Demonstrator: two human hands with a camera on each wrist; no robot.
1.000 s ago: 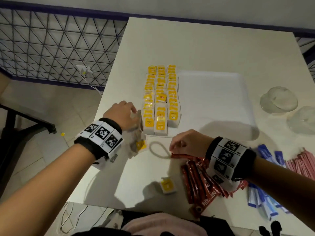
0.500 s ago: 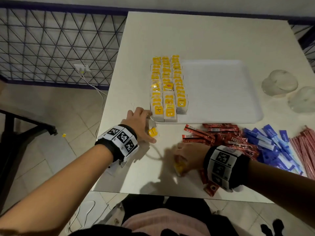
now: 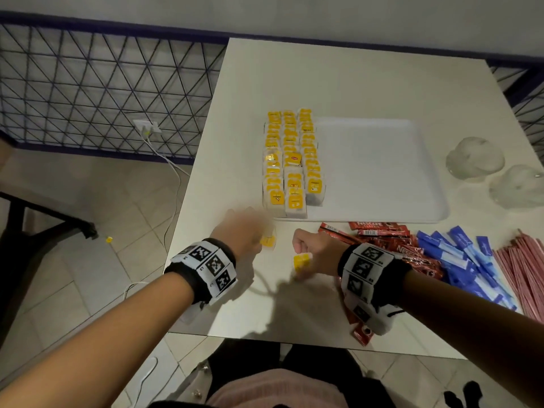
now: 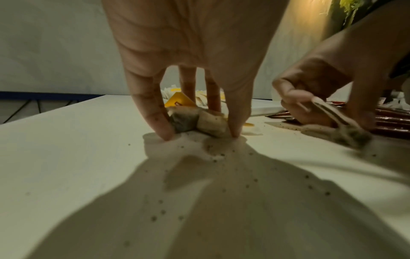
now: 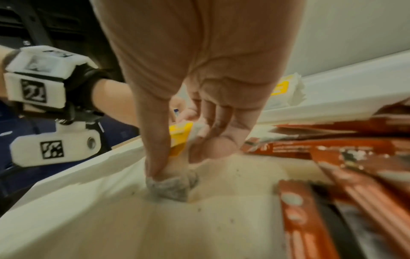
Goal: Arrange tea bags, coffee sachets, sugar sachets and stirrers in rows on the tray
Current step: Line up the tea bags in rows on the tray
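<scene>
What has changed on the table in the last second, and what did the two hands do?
The right hand left the coffee sachets, came nearer to the person and took a loose tea bag off the table in a pinching grip. The left hand moved off the near end of the rows and now pinches its own tea bag on the table. Tray rows, sugar sachets and stirrers are unchanged.

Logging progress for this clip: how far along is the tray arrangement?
Done: three tea bag rows fill the tray's left side. In hand: left hand and right hand each pinch a tea bag. Left: coffee sachets, blue sachets and stirrers, all on the table.
</scene>
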